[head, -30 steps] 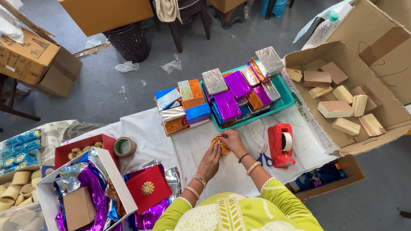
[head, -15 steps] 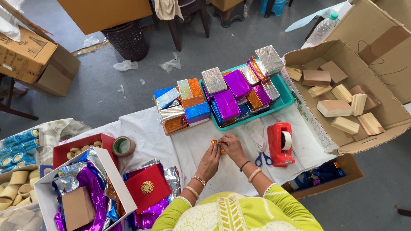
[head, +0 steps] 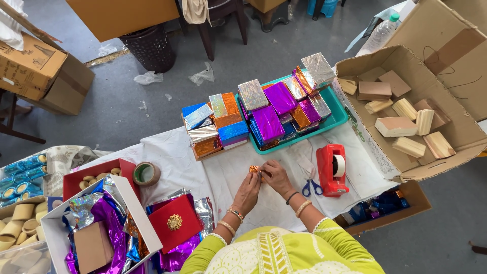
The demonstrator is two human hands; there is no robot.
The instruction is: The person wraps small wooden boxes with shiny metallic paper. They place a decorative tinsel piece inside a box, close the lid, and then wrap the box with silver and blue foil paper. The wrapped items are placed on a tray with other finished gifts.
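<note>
A small orange foil-wrapped piece (head: 255, 170) is held just above the white-covered surface (head: 172, 157), near its middle, pinched between both hands. The left hand (head: 247, 192) grips it from 7 o'clock and the right hand (head: 276, 176) from 4 o'clock, fingers closed on the foil. It is judged light, the foil slippery and easily creased, so the edges are best pinched. At 2 o'clock a red tape dispenser (head: 331, 169) stands; at 12 o'clock a teal tray (head: 339, 119) of wrapped blocks lies. What is inside the foil is hidden by the fingers.
</note>
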